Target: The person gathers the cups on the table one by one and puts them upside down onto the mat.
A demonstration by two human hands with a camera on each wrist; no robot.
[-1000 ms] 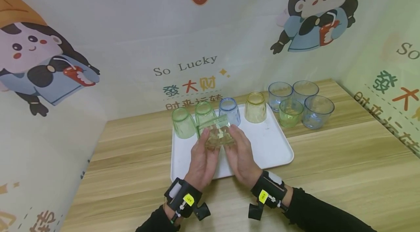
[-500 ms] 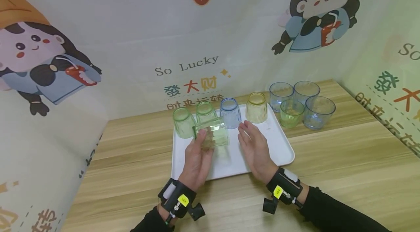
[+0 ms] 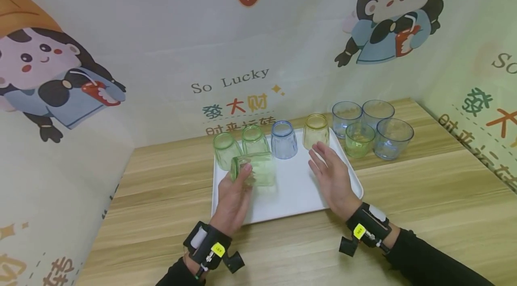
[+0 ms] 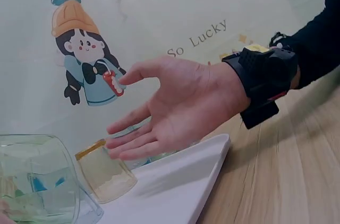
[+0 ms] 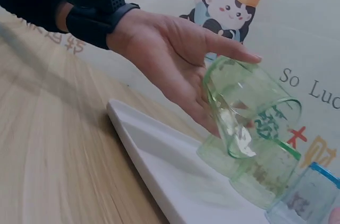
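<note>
Head view: green glass gripped sideways in left hand, thumb on near side, above tray's left half. Right hand held apart, fingers extended, nothing grasped. Smooth wall probably slippery; firm, even grip advised. Knocks against two standing green glasses at tray's far edge should be avoided.
</note>
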